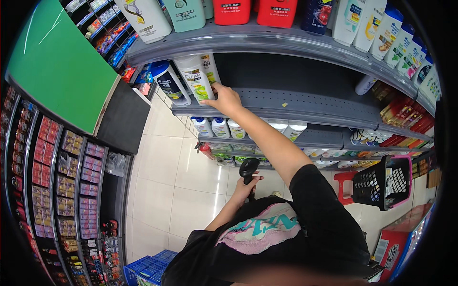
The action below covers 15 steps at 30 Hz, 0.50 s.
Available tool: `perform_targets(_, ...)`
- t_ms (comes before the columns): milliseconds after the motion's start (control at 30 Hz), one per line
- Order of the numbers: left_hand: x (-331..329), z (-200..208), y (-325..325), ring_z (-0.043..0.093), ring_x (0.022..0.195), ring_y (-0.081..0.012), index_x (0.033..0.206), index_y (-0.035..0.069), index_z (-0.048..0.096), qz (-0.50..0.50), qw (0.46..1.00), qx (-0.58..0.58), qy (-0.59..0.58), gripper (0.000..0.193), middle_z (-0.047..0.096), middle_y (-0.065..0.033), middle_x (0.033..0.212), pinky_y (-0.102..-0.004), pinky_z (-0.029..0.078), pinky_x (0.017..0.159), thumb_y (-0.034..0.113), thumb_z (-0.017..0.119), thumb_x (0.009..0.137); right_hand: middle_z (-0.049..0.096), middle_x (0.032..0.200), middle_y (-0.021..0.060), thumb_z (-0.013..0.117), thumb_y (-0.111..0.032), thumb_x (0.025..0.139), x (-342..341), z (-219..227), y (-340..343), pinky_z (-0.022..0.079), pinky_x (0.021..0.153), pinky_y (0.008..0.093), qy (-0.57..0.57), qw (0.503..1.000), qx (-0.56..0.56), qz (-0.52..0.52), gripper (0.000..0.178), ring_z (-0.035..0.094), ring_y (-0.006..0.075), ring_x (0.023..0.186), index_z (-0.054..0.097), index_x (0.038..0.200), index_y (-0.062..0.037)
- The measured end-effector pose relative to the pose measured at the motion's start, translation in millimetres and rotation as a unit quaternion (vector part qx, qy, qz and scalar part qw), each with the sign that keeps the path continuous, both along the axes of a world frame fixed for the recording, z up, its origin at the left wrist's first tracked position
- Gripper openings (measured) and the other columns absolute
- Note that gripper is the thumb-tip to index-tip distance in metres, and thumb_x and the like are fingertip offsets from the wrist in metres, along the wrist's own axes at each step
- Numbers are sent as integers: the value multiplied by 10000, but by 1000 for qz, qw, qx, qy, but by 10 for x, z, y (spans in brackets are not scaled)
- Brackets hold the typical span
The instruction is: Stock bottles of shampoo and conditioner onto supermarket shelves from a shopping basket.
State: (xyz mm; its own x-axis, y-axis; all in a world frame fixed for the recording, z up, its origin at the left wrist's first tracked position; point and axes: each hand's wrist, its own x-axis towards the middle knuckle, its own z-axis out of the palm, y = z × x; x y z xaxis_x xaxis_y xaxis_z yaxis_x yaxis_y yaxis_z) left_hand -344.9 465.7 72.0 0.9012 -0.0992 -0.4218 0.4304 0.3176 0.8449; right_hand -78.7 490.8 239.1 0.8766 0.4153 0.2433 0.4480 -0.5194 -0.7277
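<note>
My right hand (226, 101) reaches across to the left end of a grey shelf. Its fingers are closed round the lower part of a white shampoo bottle (195, 80) with a green-patterned label, which stands upright close to the shelf's front edge. A second white bottle (210, 69) is partly hidden behind it. On its left is a white bottle with a dark label and blue cap (171, 85). Nearer my body, my left hand (246, 187) grips the handle of a black handheld scanner (249, 168), its head pointing up toward the shelves.
Large bottles, including a red one (232, 11), line the shelf above. Smaller white bottles (220, 127) fill the shelf below. At right, a black basket (381, 183) rests by a red stool (344, 188). A blue crate (150, 268) sits at lower left, near stocked racks (67, 190).
</note>
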Motion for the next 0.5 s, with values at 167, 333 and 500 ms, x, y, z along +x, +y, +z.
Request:
perform_targets(167,72,15,-37,469,621,-54,1294,24,561,-16,1000,-3,6,403,727,-76,1060,-217,420,582,226,659,959,720,1106,125,824,-443,757,0,4,-22,542,875,411,17,1000,-5,23,624,695,298,1015,626,1200,-50)
perform_targets(333,110,-32,-42,467,621,-51,1292,27,566,-21,1000,-6,2,403,729,-71,1055,-218,419,584,232,663,958,722,1103,119,818,-426,770,-1,4,-83,545,867,400,-2,999,-4,54,595,689,288,1029,633,1194,-52)
perform_targets(500,116,-24,16,466,620,-47,1291,35,569,-9,1000,-3,4,403,732,-63,1051,-216,416,584,236,667,956,726,1071,109,802,-358,789,237,37,-422,542,869,387,12,997,20,74,446,686,278,1033,678,1094,-57)
